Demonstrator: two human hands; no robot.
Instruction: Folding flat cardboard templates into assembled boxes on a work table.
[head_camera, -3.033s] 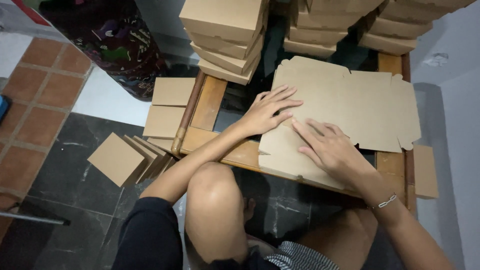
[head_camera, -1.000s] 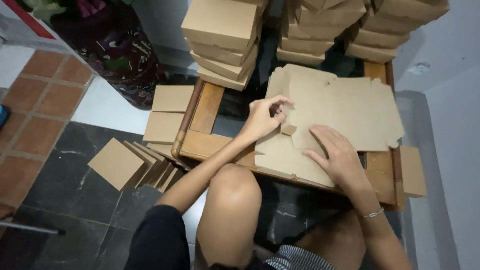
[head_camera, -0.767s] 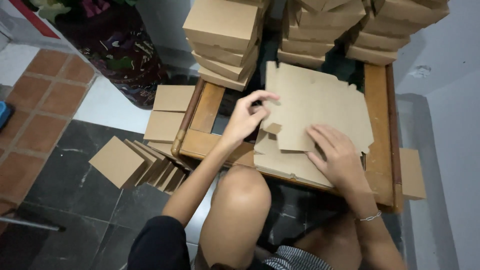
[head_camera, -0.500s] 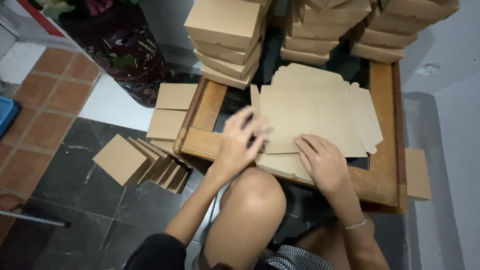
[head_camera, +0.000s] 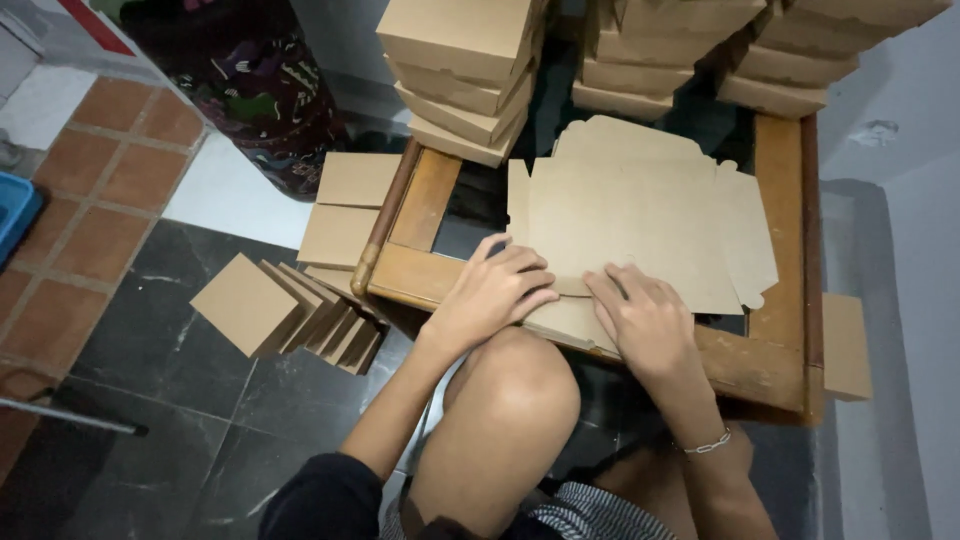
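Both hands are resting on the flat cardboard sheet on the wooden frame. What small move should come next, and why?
Probably lift the near edge of the top flat box blank with the left hand while the right hand presses the sheets beneath. The blank lies unfolded on the wooden frame, both hands lie flat at its near edge, and folded boxes are stacked behind.

Flat brown cardboard box blank, die-cut with tabs and notches around the edges, still unfolded. It's lying flat on the wooden-framed worktop, covering most of the middle. Near edge overlaps a 2nd flat cardboard sheet that pokes out underneath at the worktop's front rail.
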